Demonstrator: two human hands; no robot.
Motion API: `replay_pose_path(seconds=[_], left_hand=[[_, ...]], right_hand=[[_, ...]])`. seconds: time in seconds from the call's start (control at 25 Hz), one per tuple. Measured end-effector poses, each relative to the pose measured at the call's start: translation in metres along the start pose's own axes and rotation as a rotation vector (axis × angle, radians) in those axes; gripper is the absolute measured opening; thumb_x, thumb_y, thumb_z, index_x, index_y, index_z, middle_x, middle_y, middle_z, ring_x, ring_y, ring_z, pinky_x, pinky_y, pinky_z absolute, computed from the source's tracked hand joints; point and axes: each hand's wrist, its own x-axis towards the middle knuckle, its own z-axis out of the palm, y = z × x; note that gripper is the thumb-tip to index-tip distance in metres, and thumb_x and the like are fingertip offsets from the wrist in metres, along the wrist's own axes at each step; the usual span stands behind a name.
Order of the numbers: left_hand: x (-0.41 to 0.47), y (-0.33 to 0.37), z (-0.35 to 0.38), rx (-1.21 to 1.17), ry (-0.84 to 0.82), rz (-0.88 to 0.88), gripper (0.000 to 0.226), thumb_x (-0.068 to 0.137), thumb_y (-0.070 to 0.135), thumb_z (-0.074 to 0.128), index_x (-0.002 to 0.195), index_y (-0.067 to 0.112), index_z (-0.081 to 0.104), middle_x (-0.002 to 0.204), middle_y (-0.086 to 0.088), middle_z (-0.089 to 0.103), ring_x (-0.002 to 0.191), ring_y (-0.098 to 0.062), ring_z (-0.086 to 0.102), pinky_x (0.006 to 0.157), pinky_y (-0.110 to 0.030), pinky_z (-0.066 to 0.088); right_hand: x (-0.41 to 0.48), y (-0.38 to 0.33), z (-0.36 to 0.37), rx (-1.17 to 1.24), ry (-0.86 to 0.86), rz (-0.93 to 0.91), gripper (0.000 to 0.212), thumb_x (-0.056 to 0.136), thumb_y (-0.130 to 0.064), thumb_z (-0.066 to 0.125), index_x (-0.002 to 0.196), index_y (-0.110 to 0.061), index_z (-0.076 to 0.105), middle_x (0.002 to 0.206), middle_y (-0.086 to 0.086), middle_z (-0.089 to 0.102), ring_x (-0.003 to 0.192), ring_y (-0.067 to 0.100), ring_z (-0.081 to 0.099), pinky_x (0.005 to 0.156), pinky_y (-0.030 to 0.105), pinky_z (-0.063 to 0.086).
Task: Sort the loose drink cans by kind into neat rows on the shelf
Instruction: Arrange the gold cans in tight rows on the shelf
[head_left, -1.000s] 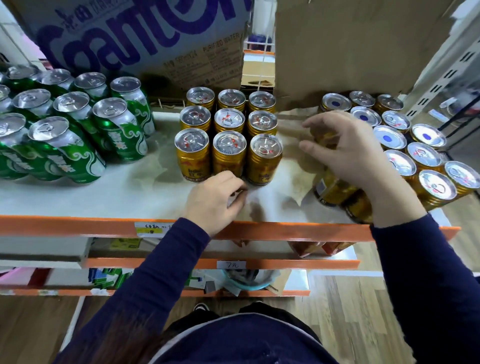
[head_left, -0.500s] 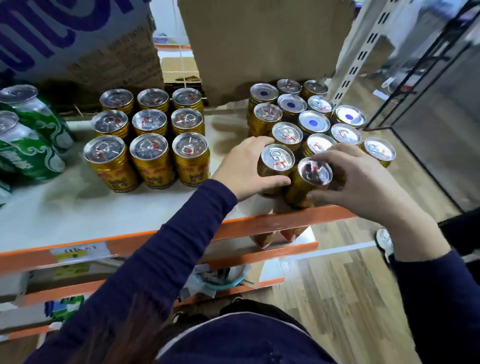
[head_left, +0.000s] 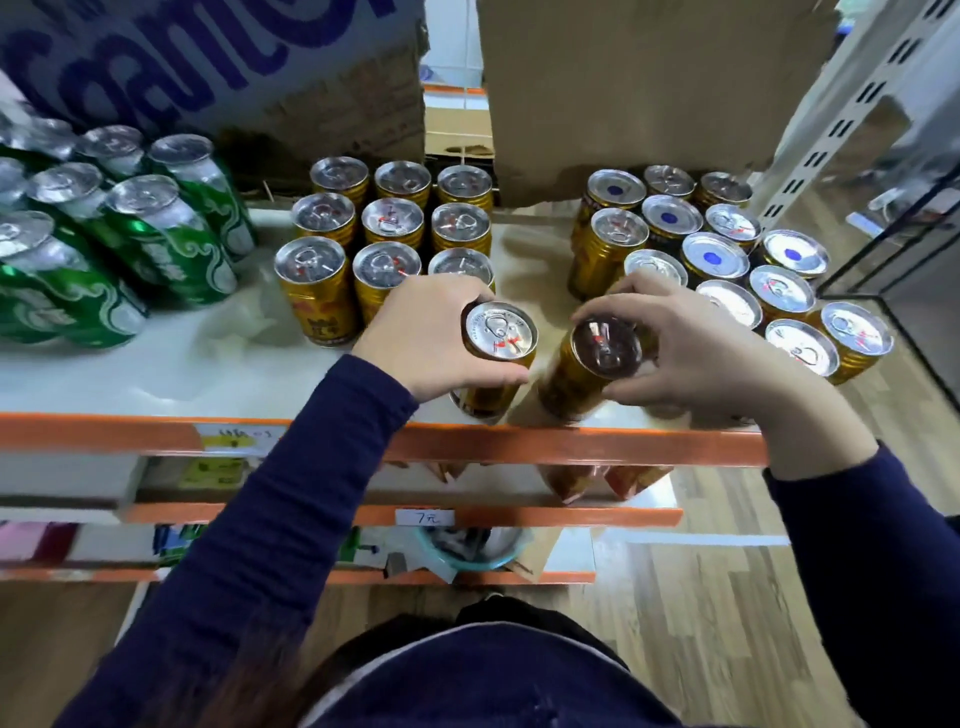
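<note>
Nearest: orange front rail (head_left: 571, 447), directly below both held cans; drop-off edge just beside their bases.

Left hand (head_left: 415, 338): fingers and thumb wrapped round upper body of gold can (head_left: 498, 332); long axis upright; base on or just above shelf board (head_left: 208, 369), cannot tell which.

Right hand (head_left: 701, 343): fingertips pinching rim of second gold can (head_left: 605, 345); top tilted toward left, blurred.

Governing relation, as judged: 3-by-3 gold block (head_left: 389, 223) lies behind and left of both grips, left hand nearer, block's front-right can partly hidden behind it.

Open room: bare board in front of block, left of left hand; also gap between block and mixed cluster (head_left: 779, 291) at right.

Mixed cluster: gold cans touching blue-dot cans (head_left: 711, 257), unsorted.

Far left: green cans (head_left: 130, 249), well apart from grips.

Rear: cardboard boxes (head_left: 623, 78) closing off back.
</note>
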Motion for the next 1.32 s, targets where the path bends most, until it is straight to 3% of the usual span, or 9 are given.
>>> replay_pose_path(seconds=[0.2, 0.28, 0.48, 0.6, 0.68, 0.8, 0.92, 1.16, 1.32], left_hand=[[-0.020, -0.020, -0.021, 0.099, -0.009, -0.047, 0.067, 0.056, 0.070, 0.073, 0.096, 0.018, 0.066, 0.092, 0.003, 0.068, 0.085, -0.015, 0.060, 0.076, -0.037, 0.051], [-0.026, -0.028, -0.024, 0.048, -0.011, -0.085, 0.069, 0.054, 0.069, 0.075, 0.102, 0.020, 0.063, 0.097, 0.004, 0.067, 0.088, -0.014, 0.059, 0.078, -0.035, 0.051], [-0.035, -0.046, -0.030, 0.141, -0.004, -0.026, 0.076, 0.059, 0.078, 0.064, 0.118, 0.032, 0.057, 0.111, 0.009, 0.061, 0.102, -0.013, 0.057, 0.079, -0.030, 0.046], [-0.036, -0.055, -0.036, -0.056, -0.057, 0.100, 0.067, 0.072, 0.047, 0.077, 0.131, 0.020, 0.057, 0.124, 0.003, 0.058, 0.115, -0.012, 0.053, 0.095, -0.022, 0.039], [-0.034, -0.056, -0.037, -0.069, -0.057, 0.128, 0.064, 0.072, 0.039, 0.079, 0.129, 0.017, 0.059, 0.120, 0.001, 0.060, 0.111, -0.013, 0.054, 0.093, -0.020, 0.038], [-0.032, -0.053, -0.032, 0.045, -0.006, 0.057, 0.067, 0.069, 0.059, 0.073, 0.120, 0.017, 0.063, 0.108, 0.000, 0.057, 0.102, -0.016, 0.052, 0.086, -0.029, 0.043], [-0.036, -0.053, -0.029, 0.089, 0.064, -0.009, 0.068, 0.067, 0.069, 0.066, 0.111, 0.018, 0.061, 0.106, 0.001, 0.054, 0.099, -0.015, 0.050, 0.083, -0.032, 0.045], [-0.036, -0.052, -0.033, -0.050, -0.070, 0.135, 0.062, 0.072, 0.023, 0.079, 0.129, 0.010, 0.058, 0.125, -0.005, 0.058, 0.117, -0.019, 0.052, 0.102, -0.029, 0.039], [-0.030, -0.046, -0.035, -0.049, -0.082, 0.068, 0.069, 0.066, 0.032, 0.086, 0.127, 0.012, 0.060, 0.117, -0.004, 0.059, 0.110, -0.018, 0.054, 0.096, -0.032, 0.043]], right_hand=[[0.038, -0.016, -0.003, -0.030, -0.182, -0.001, 0.072, 0.066, -0.011, 0.077, 0.129, -0.036, 0.054, 0.115, -0.004, 0.044, 0.105, 0.012, 0.048, 0.091, 0.022, 0.040], [0.040, -0.019, -0.002, -0.048, -0.204, 0.019, 0.072, 0.067, -0.022, 0.081, 0.131, -0.037, 0.051, 0.117, -0.003, 0.045, 0.107, 0.012, 0.048, 0.091, 0.023, 0.039], [0.039, -0.028, 0.012, -0.114, 0.003, 0.145, 0.067, 0.066, -0.053, 0.075, 0.124, -0.026, 0.055, 0.116, 0.002, 0.055, 0.104, 0.018, 0.052, 0.090, 0.034, 0.044], [0.039, -0.032, 0.015, -0.092, 0.057, 0.208, 0.062, 0.067, -0.053, 0.077, 0.116, -0.020, 0.060, 0.112, 0.003, 0.062, 0.098, 0.019, 0.055, 0.085, 0.037, 0.047], [0.035, -0.032, 0.018, -0.113, 0.078, 0.242, 0.064, 0.067, -0.057, 0.076, 0.116, -0.019, 0.060, 0.111, 0.004, 0.063, 0.098, 0.021, 0.056, 0.081, 0.035, 0.047], [0.031, -0.037, 0.023, -0.189, 0.150, 0.287, 0.071, 0.066, -0.066, 0.071, 0.115, -0.016, 0.061, 0.108, 0.008, 0.064, 0.098, 0.025, 0.056, 0.076, 0.034, 0.044], [0.031, -0.044, 0.026, -0.180, 0.194, 0.296, 0.066, 0.067, -0.063, 0.072, 0.113, -0.015, 0.064, 0.105, 0.010, 0.064, 0.096, 0.026, 0.056, 0.076, 0.036, 0.046], [0.067, -0.038, -0.007, -0.145, 0.112, 0.273, 0.049, 0.065, -0.040, 0.080, 0.103, -0.011, 0.071, 0.090, 0.011, 0.069, 0.079, 0.024, 0.057, 0.065, 0.034, 0.044], [0.131, -0.014, -0.035, -0.198, 0.131, 0.218, 0.051, 0.068, -0.031, 0.081, 0.112, -0.007, 0.068, 0.104, 0.016, 0.068, 0.094, 0.030, 0.060, 0.076, 0.036, 0.050]])
